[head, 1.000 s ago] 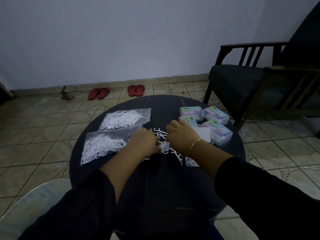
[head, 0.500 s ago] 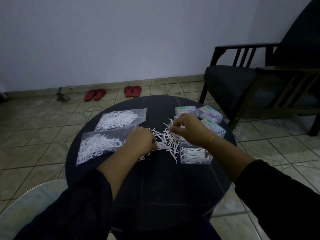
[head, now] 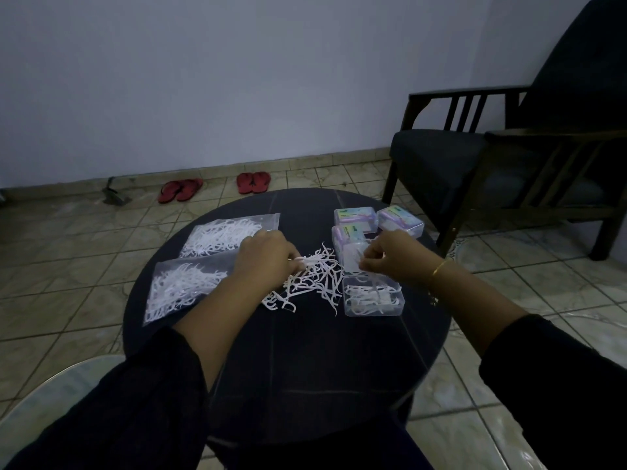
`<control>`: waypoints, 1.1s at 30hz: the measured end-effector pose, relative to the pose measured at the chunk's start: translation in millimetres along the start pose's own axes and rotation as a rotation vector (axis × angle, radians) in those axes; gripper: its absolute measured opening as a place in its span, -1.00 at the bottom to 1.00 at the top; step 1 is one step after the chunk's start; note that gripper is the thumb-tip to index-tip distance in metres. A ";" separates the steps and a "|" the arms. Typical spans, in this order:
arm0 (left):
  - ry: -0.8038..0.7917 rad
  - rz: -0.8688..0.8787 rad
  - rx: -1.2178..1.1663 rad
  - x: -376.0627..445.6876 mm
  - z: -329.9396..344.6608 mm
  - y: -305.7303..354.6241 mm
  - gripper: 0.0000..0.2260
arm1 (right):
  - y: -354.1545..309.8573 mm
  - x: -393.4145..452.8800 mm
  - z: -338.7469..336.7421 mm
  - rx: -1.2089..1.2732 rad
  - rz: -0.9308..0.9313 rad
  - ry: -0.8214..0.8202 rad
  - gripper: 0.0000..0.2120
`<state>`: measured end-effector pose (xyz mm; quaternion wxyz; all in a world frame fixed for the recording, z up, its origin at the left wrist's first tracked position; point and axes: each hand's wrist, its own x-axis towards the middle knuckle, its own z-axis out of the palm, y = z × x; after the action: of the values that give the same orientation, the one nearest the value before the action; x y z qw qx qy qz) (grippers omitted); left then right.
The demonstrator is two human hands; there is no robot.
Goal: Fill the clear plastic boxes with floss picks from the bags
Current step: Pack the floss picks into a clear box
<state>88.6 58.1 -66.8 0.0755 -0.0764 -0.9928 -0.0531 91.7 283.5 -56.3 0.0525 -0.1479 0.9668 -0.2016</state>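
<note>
The right hand pinches what seems to be one floss pick above the open clear box, which is partly filled. The left hand grips picks from the loose pile on the round table. Two bags lie left, closed boxes behind.

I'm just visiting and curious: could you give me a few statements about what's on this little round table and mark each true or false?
1. Loose floss picks lie piled on the table. True.
2. The open box is empty. False: it holds picks.
3. Two bags of picks lie by the left hand. True.
4. The right hand rests flat, open. False: it pinches picks above the open box.
5. Blue slippers sit by the wall. False: they are red.
</note>
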 end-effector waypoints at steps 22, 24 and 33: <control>0.049 0.117 -0.267 3.0 -8.4 30.4 -0.78 | 21.9 -19.0 21.5 0.185 0.173 0.129 -0.68; 0.038 0.143 -0.267 2.1 -9.4 38.7 -0.77 | 25.0 -22.2 21.2 0.201 0.193 0.174 -0.71; -0.114 0.230 -0.166 3.7 10.4 80.2 -0.75 | 42.6 -29.7 23.4 0.216 0.268 0.228 -0.75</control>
<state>96.3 138.7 -68.9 0.0178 -0.1987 -0.9724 -0.1213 112.4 321.1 -93.7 -0.0152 0.0122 0.9503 -0.3108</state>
